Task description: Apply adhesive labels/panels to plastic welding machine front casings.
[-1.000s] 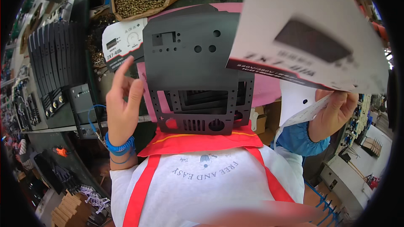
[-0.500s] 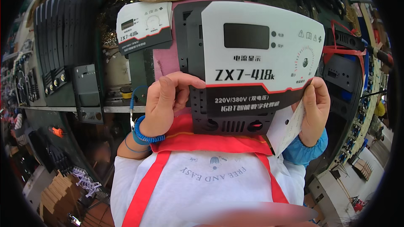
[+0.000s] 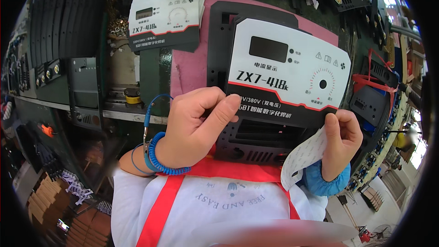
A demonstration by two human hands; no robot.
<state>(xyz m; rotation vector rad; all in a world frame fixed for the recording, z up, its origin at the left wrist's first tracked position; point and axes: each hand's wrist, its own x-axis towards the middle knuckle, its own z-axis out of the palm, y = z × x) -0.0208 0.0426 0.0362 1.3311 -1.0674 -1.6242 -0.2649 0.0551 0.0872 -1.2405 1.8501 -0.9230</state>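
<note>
Label overlay (image 3: 288, 75) laid on dark front panel (image 3: 256, 132), upper part seated; left hand (image 3: 194, 126) fingers pinching lower left edge; right hand (image 3: 340, 139) fingers gripping peeled backing sheet (image 3: 304, 155); judged: lower edge pressing and backing removal outstanding; spare overlay (image 3: 164, 18) on counter (image 3: 151, 82).

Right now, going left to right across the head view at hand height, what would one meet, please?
Grey metal box → blue coiled wrist strap → left hand → white label sheet → right hand → black panels.
</note>
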